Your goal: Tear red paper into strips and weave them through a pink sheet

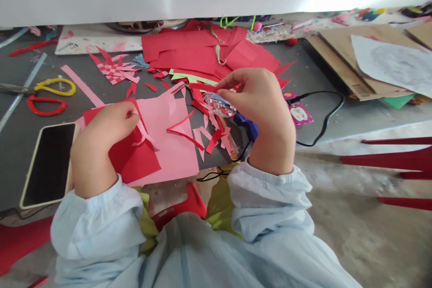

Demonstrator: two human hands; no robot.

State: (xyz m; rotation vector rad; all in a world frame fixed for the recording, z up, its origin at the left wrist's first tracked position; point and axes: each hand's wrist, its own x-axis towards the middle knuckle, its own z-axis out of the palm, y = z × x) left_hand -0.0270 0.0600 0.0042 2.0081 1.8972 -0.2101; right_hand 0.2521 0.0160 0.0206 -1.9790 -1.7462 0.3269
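Observation:
My left hand (104, 137) is closed above a red paper square (135, 162), with thin pink paper strips (145, 135) sticking out of it. Under the red square lies a larger pink paper sheet (175, 144). My right hand (259, 99) pinches the end of a red paper strip (202, 87) between thumb and forefinger. Just below those fingertips is a clear packet of sequins (221, 104). Red and pink paper scraps (214, 140) lie scattered beside the pink sheet, and a folded thin red strip (182, 131) rests on it.
Left of the sheet are a phone (50, 164) and scissors (50, 94) with yellow and red handles. Red paper sheets (189, 51) and a woven red-and-pink piece (113, 69) lie farther back. At right are cardboard (351, 63), a black cable (326, 121) and red stool legs (388, 157).

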